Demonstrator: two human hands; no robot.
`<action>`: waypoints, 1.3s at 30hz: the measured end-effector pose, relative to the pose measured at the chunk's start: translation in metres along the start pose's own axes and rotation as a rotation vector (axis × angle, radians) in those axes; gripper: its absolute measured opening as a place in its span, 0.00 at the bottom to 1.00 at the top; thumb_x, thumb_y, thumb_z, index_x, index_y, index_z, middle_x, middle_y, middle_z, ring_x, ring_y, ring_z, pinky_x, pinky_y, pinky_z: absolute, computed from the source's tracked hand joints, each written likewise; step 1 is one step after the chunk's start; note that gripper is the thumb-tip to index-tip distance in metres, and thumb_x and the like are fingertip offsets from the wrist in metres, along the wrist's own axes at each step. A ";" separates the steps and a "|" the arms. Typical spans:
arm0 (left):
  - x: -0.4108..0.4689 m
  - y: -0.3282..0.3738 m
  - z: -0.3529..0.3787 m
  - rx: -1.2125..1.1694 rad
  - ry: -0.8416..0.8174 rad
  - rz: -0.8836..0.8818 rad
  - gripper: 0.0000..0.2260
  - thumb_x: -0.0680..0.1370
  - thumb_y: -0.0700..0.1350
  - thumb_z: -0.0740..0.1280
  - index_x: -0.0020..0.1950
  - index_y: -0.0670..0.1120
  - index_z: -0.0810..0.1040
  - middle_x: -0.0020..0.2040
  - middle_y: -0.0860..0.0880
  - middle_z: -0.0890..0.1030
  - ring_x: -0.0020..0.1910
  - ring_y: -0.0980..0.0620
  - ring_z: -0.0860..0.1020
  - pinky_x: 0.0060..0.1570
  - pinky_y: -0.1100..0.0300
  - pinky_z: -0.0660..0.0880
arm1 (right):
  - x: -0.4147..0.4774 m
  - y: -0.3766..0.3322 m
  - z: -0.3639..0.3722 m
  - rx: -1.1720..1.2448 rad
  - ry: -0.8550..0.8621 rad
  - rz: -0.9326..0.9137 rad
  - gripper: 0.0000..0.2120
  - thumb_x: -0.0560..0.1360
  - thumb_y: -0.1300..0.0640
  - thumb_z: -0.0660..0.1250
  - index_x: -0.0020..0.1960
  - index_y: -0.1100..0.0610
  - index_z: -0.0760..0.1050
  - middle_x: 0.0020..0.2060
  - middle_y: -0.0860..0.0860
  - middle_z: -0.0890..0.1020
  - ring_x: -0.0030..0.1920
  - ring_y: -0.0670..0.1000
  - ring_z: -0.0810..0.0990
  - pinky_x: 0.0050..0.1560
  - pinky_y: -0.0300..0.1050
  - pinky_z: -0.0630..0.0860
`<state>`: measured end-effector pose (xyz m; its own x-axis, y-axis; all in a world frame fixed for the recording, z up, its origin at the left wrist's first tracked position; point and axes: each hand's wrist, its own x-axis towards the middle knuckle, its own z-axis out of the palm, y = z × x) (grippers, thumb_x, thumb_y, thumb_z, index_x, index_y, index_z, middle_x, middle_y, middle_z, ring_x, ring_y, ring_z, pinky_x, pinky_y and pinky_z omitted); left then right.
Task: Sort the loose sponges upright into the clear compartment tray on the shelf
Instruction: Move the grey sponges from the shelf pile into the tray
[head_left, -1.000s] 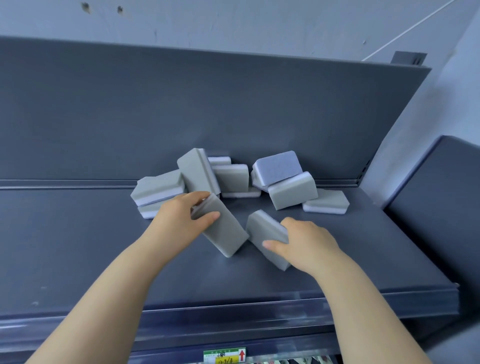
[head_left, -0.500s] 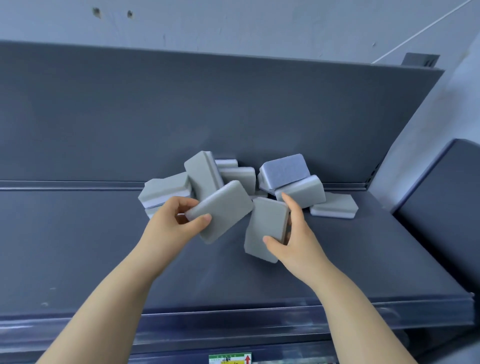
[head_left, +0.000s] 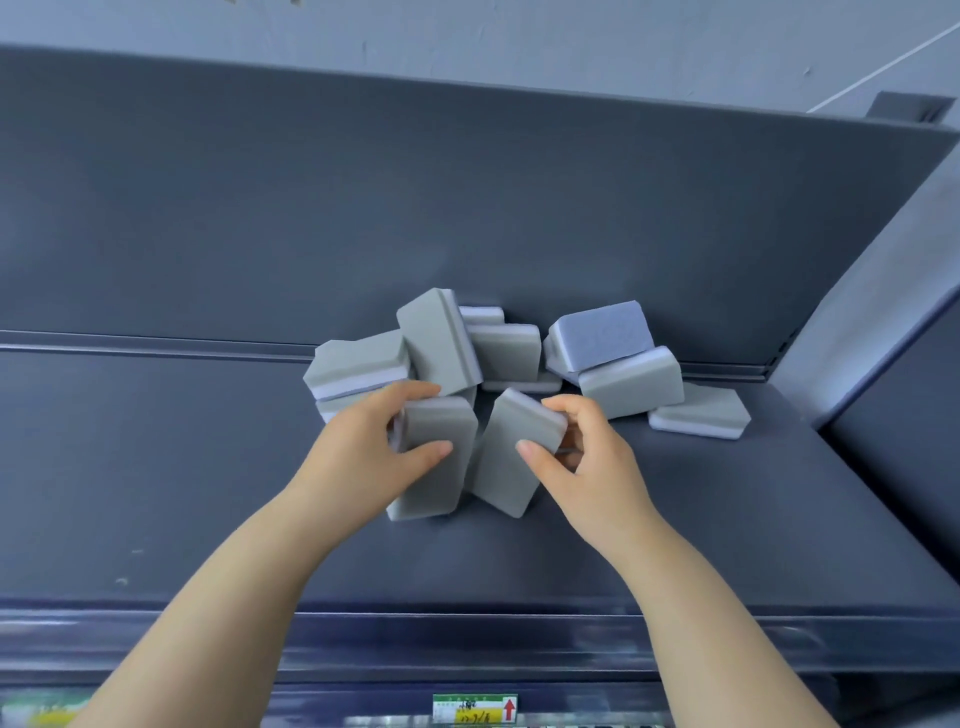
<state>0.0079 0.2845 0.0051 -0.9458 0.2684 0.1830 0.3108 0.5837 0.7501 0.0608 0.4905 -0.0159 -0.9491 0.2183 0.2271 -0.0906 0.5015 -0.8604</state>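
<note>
Sponges: two in hand, roughly eight more in the pile (head_left: 493, 348) against the back panel (head_left: 467, 208) of the dark shelf (head_left: 156, 493). Left hand (head_left: 358, 462) clamps one sponge (head_left: 436, 462), right hand (head_left: 582, 462) grips the other sponge (head_left: 511, 452). Since half a second ago both got turned upright, side by side

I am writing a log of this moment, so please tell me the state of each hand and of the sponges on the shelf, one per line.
Left hand: shut on a grey sponge, held on end.
Right hand: shut on a second grey sponge, tilted.
Sponge pile: loose, jumbled against the back panel.
Blue-topped sponge: resting on top of other sponges.
Rightmost sponge: lying flat on the shelf.
Clear tray: not in view.
</note>
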 end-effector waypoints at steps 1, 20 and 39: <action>-0.001 0.000 -0.004 -0.023 0.034 -0.010 0.19 0.70 0.51 0.73 0.58 0.65 0.72 0.48 0.61 0.76 0.47 0.60 0.75 0.44 0.70 0.70 | 0.001 -0.001 0.001 0.013 0.001 0.009 0.14 0.72 0.51 0.69 0.53 0.41 0.68 0.48 0.40 0.78 0.45 0.41 0.79 0.42 0.31 0.74; -0.101 -0.108 -0.192 0.023 0.276 -0.116 0.18 0.68 0.48 0.74 0.54 0.63 0.75 0.46 0.62 0.79 0.44 0.61 0.78 0.43 0.65 0.72 | -0.038 -0.140 0.174 0.165 -0.238 -0.175 0.14 0.72 0.54 0.70 0.54 0.43 0.70 0.48 0.41 0.78 0.47 0.41 0.78 0.46 0.32 0.74; -0.244 -0.289 -0.482 -0.150 0.551 -0.355 0.11 0.72 0.53 0.68 0.55 0.59 0.77 0.46 0.59 0.81 0.42 0.66 0.79 0.39 0.67 0.72 | -0.076 -0.340 0.462 0.176 -0.543 -0.307 0.14 0.71 0.55 0.70 0.50 0.39 0.71 0.46 0.40 0.80 0.47 0.41 0.78 0.48 0.36 0.75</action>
<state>0.1034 -0.3197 0.0498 -0.9105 -0.3740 0.1767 -0.0068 0.4407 0.8976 0.0246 -0.0833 0.0487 -0.8856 -0.3907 0.2513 -0.3862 0.3186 -0.8656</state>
